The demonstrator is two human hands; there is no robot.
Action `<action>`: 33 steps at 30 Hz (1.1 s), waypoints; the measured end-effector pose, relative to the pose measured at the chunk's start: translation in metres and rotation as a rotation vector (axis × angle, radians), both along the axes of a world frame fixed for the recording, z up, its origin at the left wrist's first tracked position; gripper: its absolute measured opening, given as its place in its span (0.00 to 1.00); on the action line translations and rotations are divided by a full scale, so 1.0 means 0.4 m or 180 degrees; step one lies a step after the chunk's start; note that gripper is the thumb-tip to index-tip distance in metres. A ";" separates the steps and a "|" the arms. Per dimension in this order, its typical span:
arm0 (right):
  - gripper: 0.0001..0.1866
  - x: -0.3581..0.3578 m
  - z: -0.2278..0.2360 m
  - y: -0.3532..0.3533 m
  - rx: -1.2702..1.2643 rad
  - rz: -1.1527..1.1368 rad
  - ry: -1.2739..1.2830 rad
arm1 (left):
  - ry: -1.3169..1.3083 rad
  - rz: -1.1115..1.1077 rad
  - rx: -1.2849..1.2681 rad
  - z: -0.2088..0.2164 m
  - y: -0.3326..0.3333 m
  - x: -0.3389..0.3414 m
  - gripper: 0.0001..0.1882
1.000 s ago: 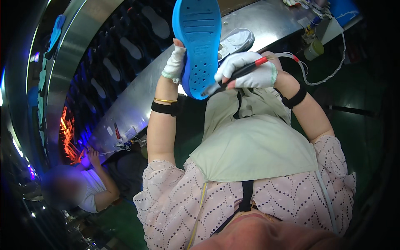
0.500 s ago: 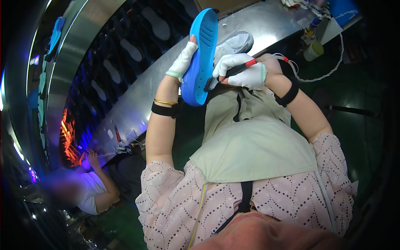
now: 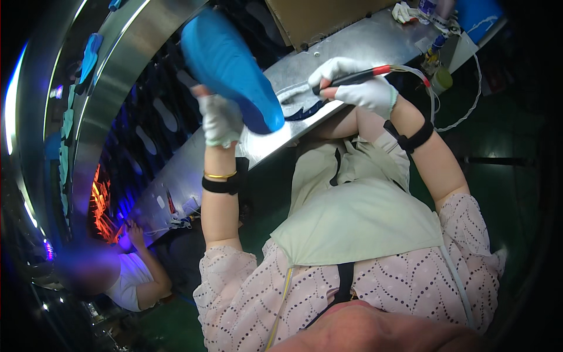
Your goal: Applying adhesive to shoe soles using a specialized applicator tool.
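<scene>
My left hand (image 3: 220,120), in a white fingerless-tipped glove, grips the lower left edge of a blue shoe sole (image 3: 231,67). The sole is smeared by motion, tilted, and hangs over the metal table's left side. In my gloved right hand (image 3: 360,88) is a black-handled brush (image 3: 352,78) with a red band, its hose trailing off to the right. Its tip points left; the bristles cannot be made out. Just below and left of that hand, a grey and dark blue shoe upper (image 3: 302,110) lies at the near edge of the metal table.
Left of the metal table (image 3: 328,50) runs a dark conveyor (image 3: 149,111) carrying several grey sole shapes. A cardboard box (image 3: 334,17) stands at the back. Bottles and a white glove (image 3: 404,12) lie at the far right. A co-worker (image 3: 141,276) sits at lower left.
My left hand has moved left with the blue sole, turning it from the grooved inside to a smoother face. My right hand has drawn the brush away from the sole, slightly to the right.
</scene>
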State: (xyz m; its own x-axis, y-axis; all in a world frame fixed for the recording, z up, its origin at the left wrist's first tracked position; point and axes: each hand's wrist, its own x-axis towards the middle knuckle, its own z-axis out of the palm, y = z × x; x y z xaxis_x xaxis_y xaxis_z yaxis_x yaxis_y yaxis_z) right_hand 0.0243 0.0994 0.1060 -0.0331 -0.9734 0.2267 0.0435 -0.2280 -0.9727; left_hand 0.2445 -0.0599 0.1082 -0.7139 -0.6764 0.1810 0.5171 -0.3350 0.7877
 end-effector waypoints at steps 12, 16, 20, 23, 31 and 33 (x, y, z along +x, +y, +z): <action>0.08 0.039 -0.092 -0.046 0.0104 -0.1126 -0.0022 | 0.0729 -0.1004 0.1994 -0.223 0.162 -0.016 0.35; 0.06 0.044 -0.118 -0.110 -0.0304 -0.1486 -0.0406 | 0.0708 -0.0974 0.1884 -0.183 0.249 -0.097 0.38; 0.07 0.090 -0.074 -0.066 -0.0456 -0.0826 0.0232 | 0.0346 -0.0583 0.1563 -0.230 0.242 -0.098 0.42; 0.08 0.086 -0.047 -0.032 -0.0015 -0.0694 -0.0269 | 0.0211 -0.0313 0.1667 -0.228 0.235 -0.097 0.41; 0.11 0.104 -0.041 -0.001 -0.0828 -0.0783 0.1470 | -0.0099 0.0402 0.1356 -0.282 0.193 -0.107 0.41; 0.11 0.101 -0.058 0.006 -0.0722 -0.0385 0.0643 | 0.0177 0.0113 0.1401 -0.239 0.201 -0.099 0.41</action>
State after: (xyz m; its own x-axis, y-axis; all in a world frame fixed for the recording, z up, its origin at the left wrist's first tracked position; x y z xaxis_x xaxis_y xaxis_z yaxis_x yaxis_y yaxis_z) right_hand 0.0648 0.1016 0.0827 -0.0777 -0.8891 0.4511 -0.1858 -0.4316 -0.8827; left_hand 0.2049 0.0204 0.0125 -0.6862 -0.7215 -0.0921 0.5719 -0.6135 0.5446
